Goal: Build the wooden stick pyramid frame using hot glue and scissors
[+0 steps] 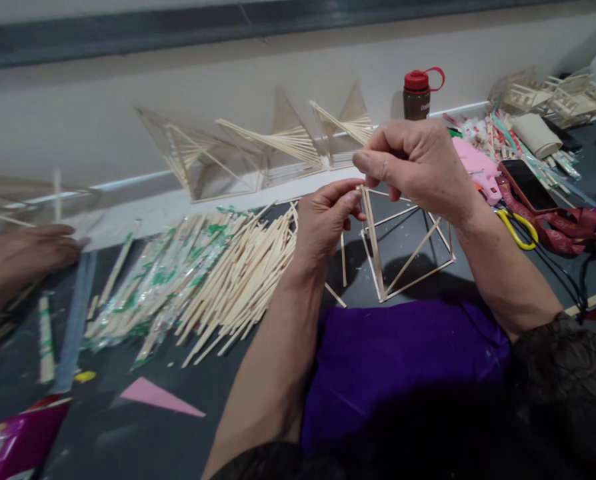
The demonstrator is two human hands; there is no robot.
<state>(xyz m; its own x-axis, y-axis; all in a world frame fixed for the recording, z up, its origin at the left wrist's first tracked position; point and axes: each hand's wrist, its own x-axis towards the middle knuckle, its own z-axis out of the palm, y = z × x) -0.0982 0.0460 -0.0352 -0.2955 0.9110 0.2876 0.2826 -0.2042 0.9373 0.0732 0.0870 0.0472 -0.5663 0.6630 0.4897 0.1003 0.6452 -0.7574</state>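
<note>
Atop the stick frame (373,248), left fingers (347,201) pinch its edge, little room below pinched right fingers (378,165), hold unclear

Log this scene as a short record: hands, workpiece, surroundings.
Left: left hand pinching the top corner of an angular frame of thin, pale wooden sticks
Right: right hand just above that corner, fingers bunched; grip contents unclear
Left of frame: pile of loose, pale wooden sticks; clear-plastic-wrapped stick bundles
Nearest side: purple cloth
Behind: dark bottle with red lid
Far left: another person's hand, blurred
</note>
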